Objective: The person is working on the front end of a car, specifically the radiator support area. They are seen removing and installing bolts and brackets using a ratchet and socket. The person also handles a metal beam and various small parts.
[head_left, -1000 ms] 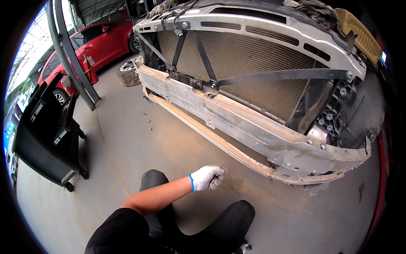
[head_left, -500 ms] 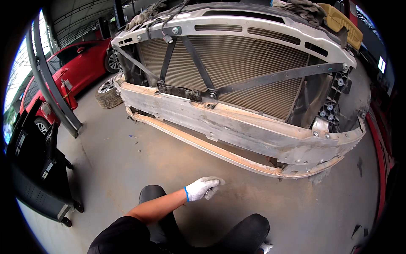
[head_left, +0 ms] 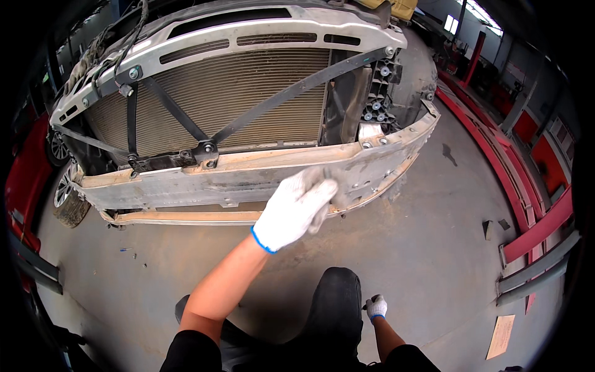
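Note:
My left hand, in a white knit glove with a blue cuff, is raised in front of the metal bumper beam of a car's stripped front end. Its fingers are curled together, and motion blurs whatever they may hold. Low beside my right knee, my right hand, gloved the same way, is closed; what it holds, if anything, is too small to make out. Above the beam stand the finned radiator and black brace bars. A thin lower rail runs beneath the beam.
Red lift rails run along the right, with a brown cardboard piece on the floor nearby. A loose wheel lies at the left by a red car. Small bits are scattered on the grey floor.
My view has swung right, shifting the car front leftward. My left hand has risen from above the floor to before the beam. My right hand now shows more fully beside the knee.

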### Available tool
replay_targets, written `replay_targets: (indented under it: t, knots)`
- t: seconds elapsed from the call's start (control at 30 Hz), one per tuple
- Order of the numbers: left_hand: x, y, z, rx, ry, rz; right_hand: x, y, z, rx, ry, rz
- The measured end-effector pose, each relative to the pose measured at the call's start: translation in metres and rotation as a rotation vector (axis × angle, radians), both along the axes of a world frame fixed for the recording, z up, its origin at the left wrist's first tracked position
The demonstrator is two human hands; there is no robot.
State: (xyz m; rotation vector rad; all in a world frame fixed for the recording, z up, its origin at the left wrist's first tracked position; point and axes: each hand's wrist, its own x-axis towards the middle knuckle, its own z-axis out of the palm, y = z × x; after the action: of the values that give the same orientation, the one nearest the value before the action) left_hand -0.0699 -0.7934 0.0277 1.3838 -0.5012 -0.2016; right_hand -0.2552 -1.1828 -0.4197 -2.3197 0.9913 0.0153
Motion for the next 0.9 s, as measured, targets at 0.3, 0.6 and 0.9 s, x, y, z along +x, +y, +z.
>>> replay_targets:
  t: [0.3, 0.6, 0.9]
  knots:
    - [0.121, -0.119, 0.098, -0.109, -0.437, 0.34, -0.035, 0.025, -0.003, 0.186, 0.111, 0.111]
    - [0.142, -0.139, 0.119, -0.065, -0.384, 0.453, -0.055, -0.015, -0.043, 0.095, 0.068, -0.011]
    - [0.137, -0.147, 0.113, -0.195, -0.342, 0.475, -0.056, -0.017, -0.047, 0.059, 0.053, -0.016]
